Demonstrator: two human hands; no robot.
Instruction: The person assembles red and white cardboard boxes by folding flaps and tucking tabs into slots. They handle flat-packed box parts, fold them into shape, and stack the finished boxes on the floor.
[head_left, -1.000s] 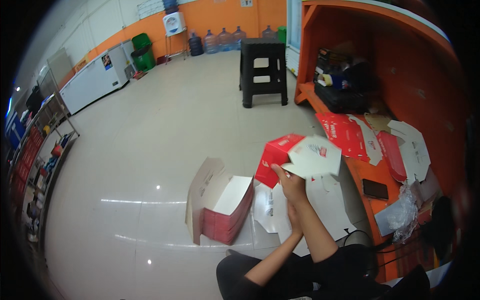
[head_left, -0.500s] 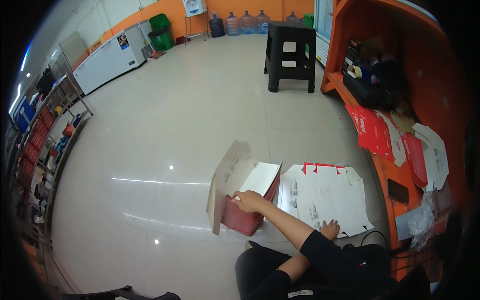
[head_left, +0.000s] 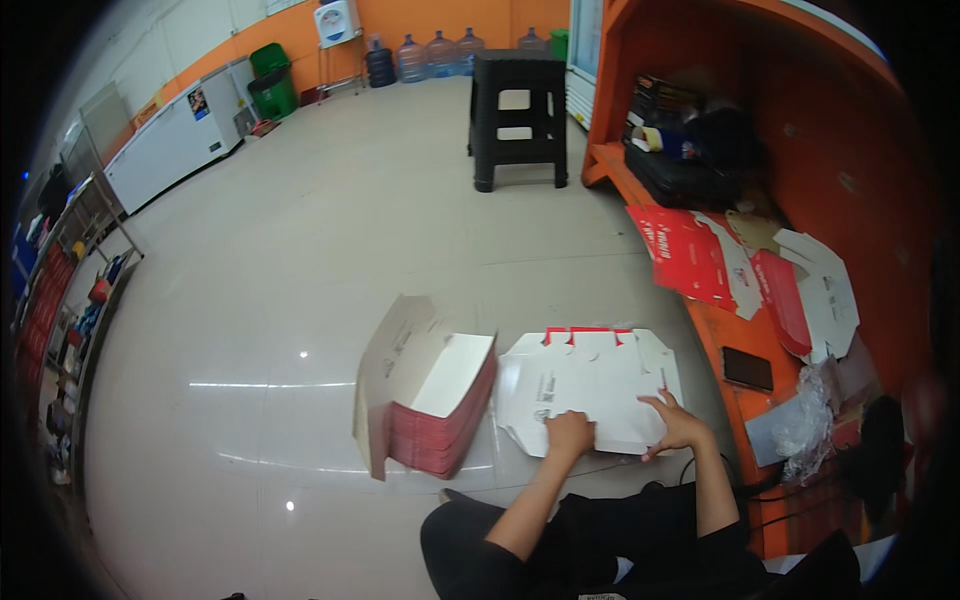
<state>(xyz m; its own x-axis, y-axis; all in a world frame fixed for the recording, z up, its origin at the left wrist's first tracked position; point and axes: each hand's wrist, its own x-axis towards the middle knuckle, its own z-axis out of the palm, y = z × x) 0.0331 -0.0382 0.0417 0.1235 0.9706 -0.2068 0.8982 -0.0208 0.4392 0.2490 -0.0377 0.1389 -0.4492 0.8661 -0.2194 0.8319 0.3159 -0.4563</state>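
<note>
A flat white cardboard box blank (head_left: 590, 375) with red-edged slots along its far side lies on the floor in front of me. My left hand (head_left: 571, 434) rests on its near part, fingers against the board. At the near right edge is my right hand (head_left: 682, 425), thumb and fingers spread along a flap that looks bent. To the left stands a stack of folded red-and-white box blanks (head_left: 435, 440). A larger pale cardboard sheet (head_left: 388, 360) wraps upright around the left and far side of that stack.
An orange shelf (head_left: 712, 335) on the right bears a phone (head_left: 747, 369), red printed cardboard (head_left: 695, 258) and crumpled clear plastic (head_left: 812, 415). Farther off stand a black stool (head_left: 518, 115), water jugs (head_left: 440, 52) and a white chest freezer (head_left: 175, 140). A metal rack (head_left: 70, 320) lines the left.
My right hand has left the stack and come to the blank's right edge. My left hand has shifted left across the blank, and the arms no longer cross. The view has turned right.
</note>
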